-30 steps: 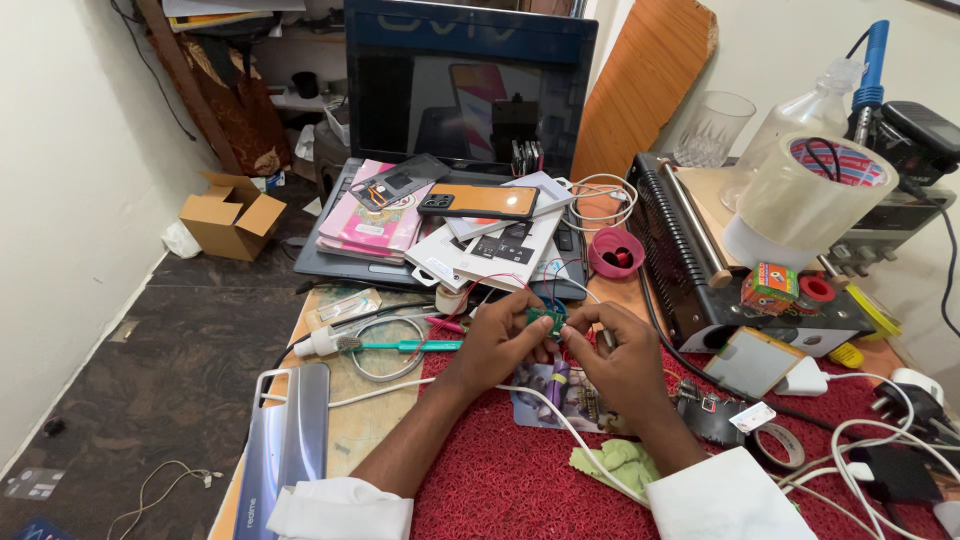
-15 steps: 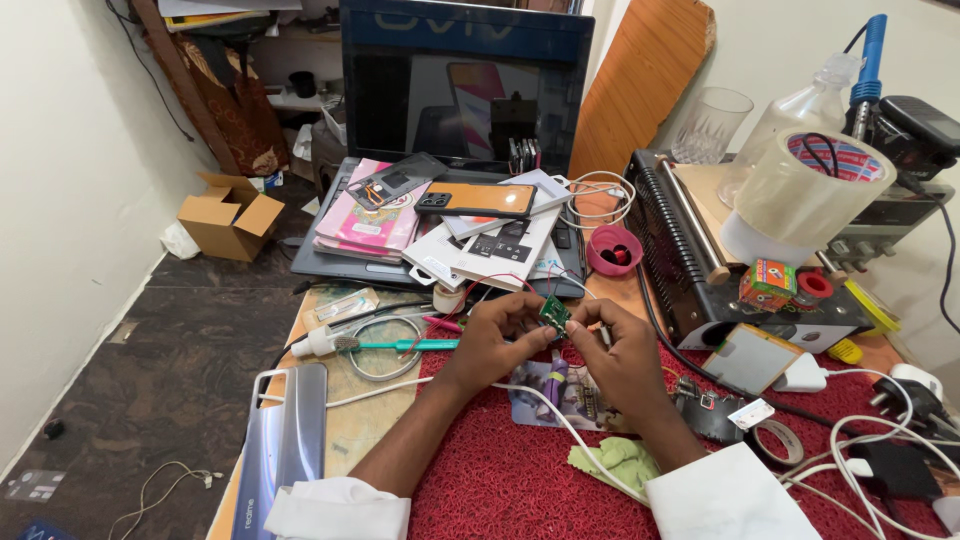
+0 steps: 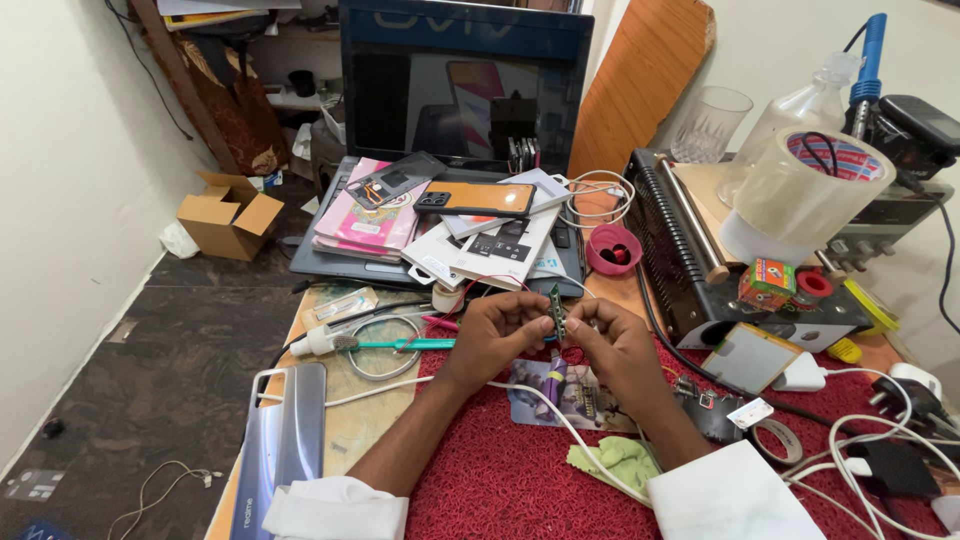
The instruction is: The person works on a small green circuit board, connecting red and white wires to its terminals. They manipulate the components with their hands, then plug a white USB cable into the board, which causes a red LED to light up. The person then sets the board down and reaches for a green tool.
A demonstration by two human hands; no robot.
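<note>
My fingertips [image 3: 540, 318] pinch a small green circuit board [image 3: 556, 310] from both sides; the left hand [image 3: 492, 338] grips its near-left edge, the right hand [image 3: 612, 342] closes on the other edge, and the board stands on end between them, lifted clear above the red mat [image 3: 500, 470] near the middle of the tabletop; both hands are closed narrow on it, nothing else in either. To do this well, I judge I should hold the board by its edges only, keeping skin off the parts on its face; I'd rest my wrists on the mat so the board doesn't waver. A white cable [image 3: 560, 425] runs under my hands and a thin red wire [image 3: 478, 286] loops just beyond the board; I'd keep both from snagging. The teal toothbrush [image 3: 395, 344] lies to the left, toward the tabletop's left edge, beside a silver phone back [image 3: 290, 440].
</note>
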